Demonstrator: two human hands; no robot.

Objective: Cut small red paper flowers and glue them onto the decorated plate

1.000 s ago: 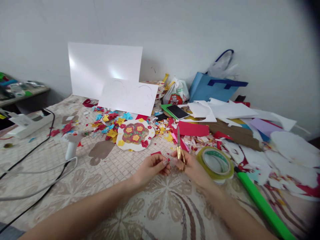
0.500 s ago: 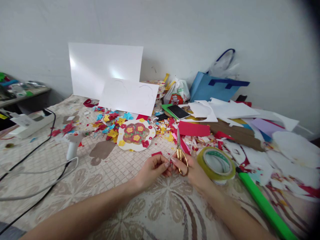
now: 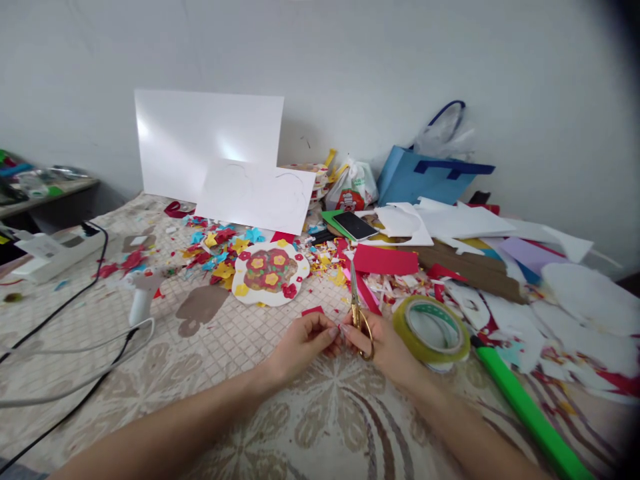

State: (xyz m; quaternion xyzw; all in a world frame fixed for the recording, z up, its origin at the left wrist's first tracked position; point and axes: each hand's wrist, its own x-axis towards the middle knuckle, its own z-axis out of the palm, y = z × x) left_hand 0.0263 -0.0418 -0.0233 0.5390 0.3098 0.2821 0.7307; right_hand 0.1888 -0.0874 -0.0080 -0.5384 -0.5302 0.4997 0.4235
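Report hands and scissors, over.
Right hand holds scissors, blades up. Left hand pinched shut at right fingertips; contents too small to tell. Tape roll beside right hand.

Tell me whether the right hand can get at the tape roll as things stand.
Probably yes: the tape roll lies just beside the right hand with nothing between them, though that hand is holding scissors.

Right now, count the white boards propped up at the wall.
2. The large board leans against the wall at back left; the smaller board stands in front of it, overlapping its lower right corner. More could hide behind them.
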